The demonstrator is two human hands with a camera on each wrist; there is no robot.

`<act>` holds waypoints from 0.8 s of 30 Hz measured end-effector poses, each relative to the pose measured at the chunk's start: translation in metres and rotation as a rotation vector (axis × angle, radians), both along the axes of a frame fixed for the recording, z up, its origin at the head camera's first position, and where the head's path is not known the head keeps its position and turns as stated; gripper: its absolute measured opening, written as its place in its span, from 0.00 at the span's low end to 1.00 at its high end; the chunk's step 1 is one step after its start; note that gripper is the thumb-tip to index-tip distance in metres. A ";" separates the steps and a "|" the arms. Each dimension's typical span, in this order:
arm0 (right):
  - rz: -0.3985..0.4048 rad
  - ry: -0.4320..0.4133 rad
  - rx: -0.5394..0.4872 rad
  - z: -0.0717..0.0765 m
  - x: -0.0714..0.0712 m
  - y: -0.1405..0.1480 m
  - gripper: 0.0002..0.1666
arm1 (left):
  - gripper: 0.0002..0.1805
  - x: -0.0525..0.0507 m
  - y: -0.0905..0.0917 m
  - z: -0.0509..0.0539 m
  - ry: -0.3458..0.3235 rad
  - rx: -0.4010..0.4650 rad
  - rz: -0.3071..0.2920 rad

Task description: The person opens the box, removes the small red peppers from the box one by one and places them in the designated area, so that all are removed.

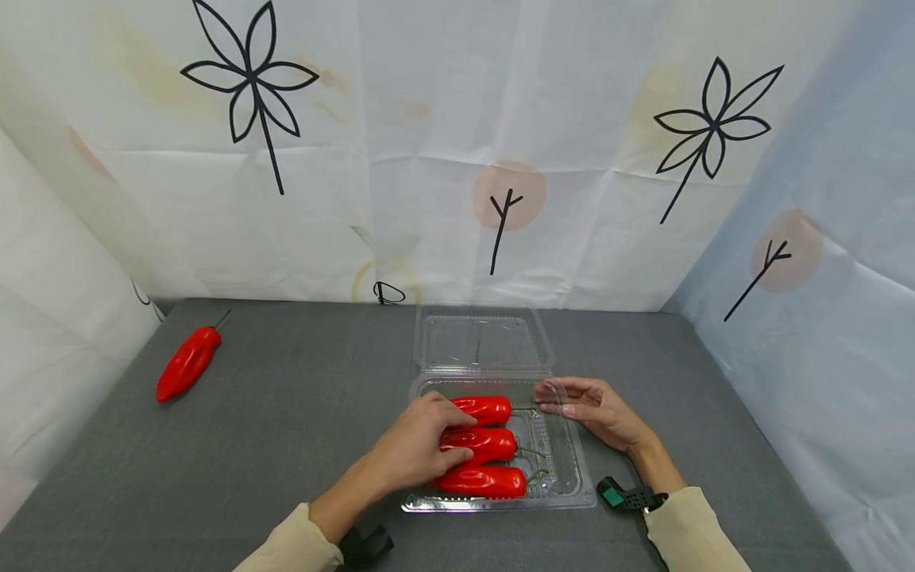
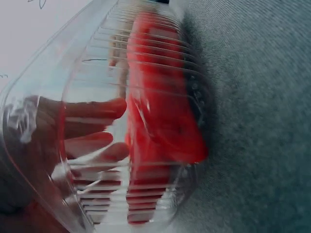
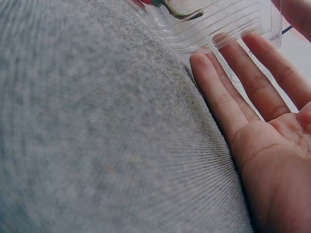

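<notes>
no words, numbers or brands can be read on the clear box [image 1: 500, 504], the red peppers [image 1: 481, 481] or the wrist strap [image 1: 632, 498]. the cloth [image 1: 429, 103] shows drawn leaves [image 1: 250, 77] and twigs [image 1: 501, 230], without legible lettering

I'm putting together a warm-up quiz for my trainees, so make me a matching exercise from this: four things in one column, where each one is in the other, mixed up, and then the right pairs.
Things
1. Left hand
2. Clear lid
3. Right hand
4. Lone red pepper

Places
A. At the right side of the clear tray
B. Toward the far left of the grey table
C. Over the left ends of the three peppers
D. Opened out beyond the tray, nearer the back wall

Right pairs: 1-C, 2-D, 3-A, 4-B
</notes>
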State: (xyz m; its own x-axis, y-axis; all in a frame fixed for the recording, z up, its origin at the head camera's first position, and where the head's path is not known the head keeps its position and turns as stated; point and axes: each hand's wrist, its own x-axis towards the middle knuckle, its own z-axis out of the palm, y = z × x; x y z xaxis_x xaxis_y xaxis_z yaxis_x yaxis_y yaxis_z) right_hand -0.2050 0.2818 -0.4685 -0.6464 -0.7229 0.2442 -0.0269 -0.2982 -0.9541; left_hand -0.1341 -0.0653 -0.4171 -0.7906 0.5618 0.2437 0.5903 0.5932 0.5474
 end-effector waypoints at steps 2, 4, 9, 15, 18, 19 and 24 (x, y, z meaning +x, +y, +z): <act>0.001 -0.002 -0.001 0.000 0.000 0.000 0.26 | 0.20 0.001 -0.002 -0.002 0.031 -0.003 0.018; -0.002 -0.001 0.001 0.000 0.000 0.000 0.26 | 0.20 0.001 -0.003 -0.003 0.051 -0.006 0.038; -0.012 0.013 0.012 0.000 0.000 0.000 0.27 | 0.18 0.001 -0.007 -0.006 0.070 -0.012 0.051; -0.020 0.018 0.031 -0.001 0.000 0.000 0.27 | 0.16 0.001 -0.010 -0.011 0.105 -0.047 0.079; -0.023 0.021 0.037 -0.002 0.000 0.000 0.27 | 0.15 0.001 -0.010 -0.013 0.089 -0.062 0.099; -0.023 0.022 0.037 -0.002 0.000 0.001 0.27 | 0.16 0.001 -0.010 -0.013 0.076 -0.067 0.104; -0.021 0.025 0.031 -0.002 0.000 0.001 0.27 | 0.18 0.001 -0.009 -0.013 0.028 -0.109 0.115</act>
State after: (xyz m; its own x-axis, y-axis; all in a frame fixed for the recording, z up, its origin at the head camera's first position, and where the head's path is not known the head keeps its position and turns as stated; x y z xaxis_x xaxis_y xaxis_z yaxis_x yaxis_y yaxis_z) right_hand -0.2053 0.2827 -0.4704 -0.6554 -0.7168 0.2380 -0.0566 -0.2676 -0.9619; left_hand -0.1335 -0.0741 -0.4302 -0.8448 0.4927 0.2085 0.5292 0.7126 0.4605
